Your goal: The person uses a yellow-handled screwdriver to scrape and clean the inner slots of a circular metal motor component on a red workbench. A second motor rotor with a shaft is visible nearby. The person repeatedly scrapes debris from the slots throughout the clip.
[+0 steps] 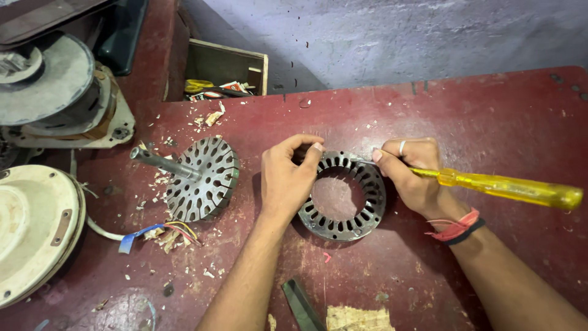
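Fingers [309,153] of the left hand [285,184] pinch the grey slotted steel stator ring's [343,224] far rim.
The right hand [410,175] grips a yellow-handled screwdriver [508,189], shaft lying rightward, tip in a slot.

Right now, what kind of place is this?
Probably a small motor repair workshop: a metal stator ring on a worn red workbench, a rotor with shaft, and a yellow-handled screwdriver.
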